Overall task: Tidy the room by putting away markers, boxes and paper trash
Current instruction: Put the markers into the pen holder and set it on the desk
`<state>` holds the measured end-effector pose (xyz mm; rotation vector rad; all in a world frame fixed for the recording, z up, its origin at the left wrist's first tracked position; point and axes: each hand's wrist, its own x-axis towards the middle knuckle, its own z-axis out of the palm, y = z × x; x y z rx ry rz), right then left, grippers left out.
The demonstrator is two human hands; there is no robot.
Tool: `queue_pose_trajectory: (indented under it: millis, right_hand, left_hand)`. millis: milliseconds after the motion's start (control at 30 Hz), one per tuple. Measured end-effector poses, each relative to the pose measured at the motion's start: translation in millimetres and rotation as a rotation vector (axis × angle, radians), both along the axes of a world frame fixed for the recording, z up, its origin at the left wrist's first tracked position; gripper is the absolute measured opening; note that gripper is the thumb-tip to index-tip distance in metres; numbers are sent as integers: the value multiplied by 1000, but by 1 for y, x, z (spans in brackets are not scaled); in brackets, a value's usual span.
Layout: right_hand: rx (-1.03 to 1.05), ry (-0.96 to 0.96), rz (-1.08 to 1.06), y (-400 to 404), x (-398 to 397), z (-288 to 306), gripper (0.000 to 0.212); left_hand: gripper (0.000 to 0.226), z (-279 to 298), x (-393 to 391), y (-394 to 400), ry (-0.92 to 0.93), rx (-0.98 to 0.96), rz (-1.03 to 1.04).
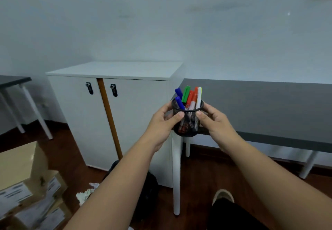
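Left grip (166, 117) and right grip (212, 120) clasp a black mesh holder (187, 120) between them; coloured markers (188, 97) stand inside it, over the grey surface (260, 107) edge.

The printed labels (15, 193) on the cardboard boxes (32, 210) are too blurred to read.

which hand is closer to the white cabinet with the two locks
Left. The left hand grips the mesh cup on the side facing the white cabinet. The right hand holds the cup's other side, over the grey table.
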<state>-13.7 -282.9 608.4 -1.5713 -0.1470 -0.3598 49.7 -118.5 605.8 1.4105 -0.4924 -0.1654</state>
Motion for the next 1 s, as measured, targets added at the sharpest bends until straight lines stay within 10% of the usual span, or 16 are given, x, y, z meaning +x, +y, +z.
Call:
queue_pose_trajectory:
  millis: [1000]
  right_hand:
    - [-218, 193, -183, -198, 242, -39, 54]
  left_hand:
    - [61, -31, 225, -180, -34, 279, 126]
